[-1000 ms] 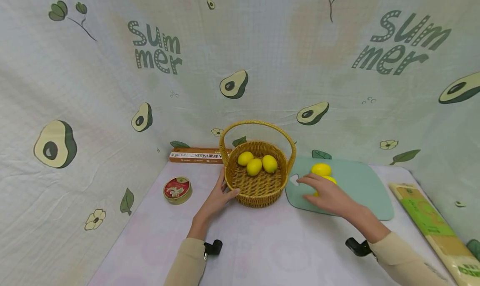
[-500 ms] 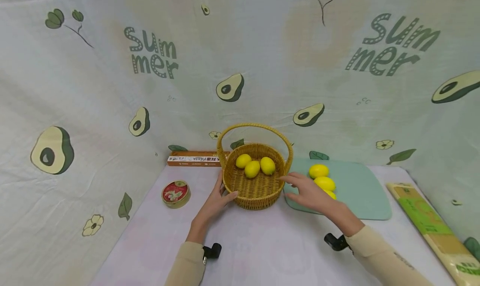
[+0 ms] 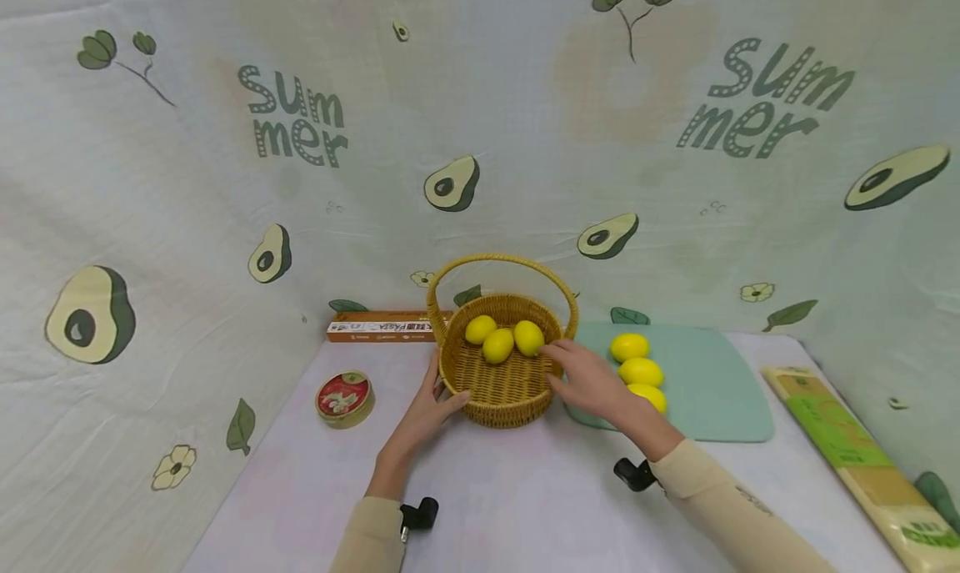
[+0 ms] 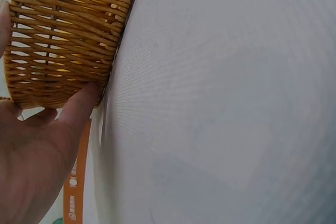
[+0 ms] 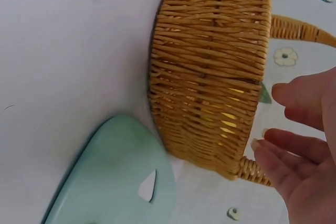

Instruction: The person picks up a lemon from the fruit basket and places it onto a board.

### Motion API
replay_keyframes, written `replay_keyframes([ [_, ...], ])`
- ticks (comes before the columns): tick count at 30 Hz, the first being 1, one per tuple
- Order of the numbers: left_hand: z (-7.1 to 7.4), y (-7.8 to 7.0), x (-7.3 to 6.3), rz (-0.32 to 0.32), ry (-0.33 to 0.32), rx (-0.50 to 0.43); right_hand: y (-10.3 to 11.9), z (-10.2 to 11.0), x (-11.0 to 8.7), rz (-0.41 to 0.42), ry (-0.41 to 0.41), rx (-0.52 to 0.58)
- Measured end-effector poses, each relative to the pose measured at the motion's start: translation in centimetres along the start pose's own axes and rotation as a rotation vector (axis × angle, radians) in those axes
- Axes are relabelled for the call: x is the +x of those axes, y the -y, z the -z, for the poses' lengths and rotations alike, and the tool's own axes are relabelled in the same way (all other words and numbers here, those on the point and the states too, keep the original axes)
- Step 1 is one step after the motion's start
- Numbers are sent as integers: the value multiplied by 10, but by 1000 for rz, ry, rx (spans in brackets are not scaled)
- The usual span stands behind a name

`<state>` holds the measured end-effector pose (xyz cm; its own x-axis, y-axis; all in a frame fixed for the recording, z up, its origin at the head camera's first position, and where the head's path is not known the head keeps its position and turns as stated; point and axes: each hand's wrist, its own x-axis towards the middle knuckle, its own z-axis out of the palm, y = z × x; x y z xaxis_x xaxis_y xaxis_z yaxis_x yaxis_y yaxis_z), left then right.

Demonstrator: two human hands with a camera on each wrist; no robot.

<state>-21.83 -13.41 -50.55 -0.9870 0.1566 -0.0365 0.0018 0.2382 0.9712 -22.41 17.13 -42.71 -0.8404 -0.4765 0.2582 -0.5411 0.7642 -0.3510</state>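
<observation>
A wicker basket (image 3: 495,414) with a tall arched handle stands in the middle of the table, three yellow lemons (image 3: 498,346) inside it. My left hand (image 3: 420,413) holds the basket's left side, its thumb near the front rim and its fingers along the woven wall (image 4: 63,51). Over the right rim hovers my right hand (image 3: 592,381), fingers loosely bent and nothing between them; in the right wrist view thumb and fingers stand apart beside the rim. Three more lemons (image 3: 641,372) lie in a row on a pale green cutting board (image 3: 712,389), just right of that hand.
A round red-topped tin (image 3: 345,399) sits left of the basket. Behind it, a long orange pasta box (image 3: 378,327) lies along the back cloth. At the far right is a long green-and-cream packet (image 3: 855,448). Printed cloth (image 3: 525,98) walls the table.
My right hand has moved left from above the lemons on the cutting board to the basket's right rim, uncovering those lemons. The left hand stays at the basket. The head view has shifted slightly.
</observation>
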Motion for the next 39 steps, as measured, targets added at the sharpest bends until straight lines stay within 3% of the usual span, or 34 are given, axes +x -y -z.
replay_keyframes([
  [8,0,1,0,-16,4,-14,4,-10,25,-8,60,13],
  [19,3,1,1,-12,1,-19,14,-29,63,-151,97,63],
  [26,-2,2,1,8,17,9,5,-48,77,-229,95,103],
  [30,-3,1,0,12,21,23,0,-55,80,-249,91,53],
  [39,1,-2,-3,5,5,9,3,-57,84,-220,165,-146],
])
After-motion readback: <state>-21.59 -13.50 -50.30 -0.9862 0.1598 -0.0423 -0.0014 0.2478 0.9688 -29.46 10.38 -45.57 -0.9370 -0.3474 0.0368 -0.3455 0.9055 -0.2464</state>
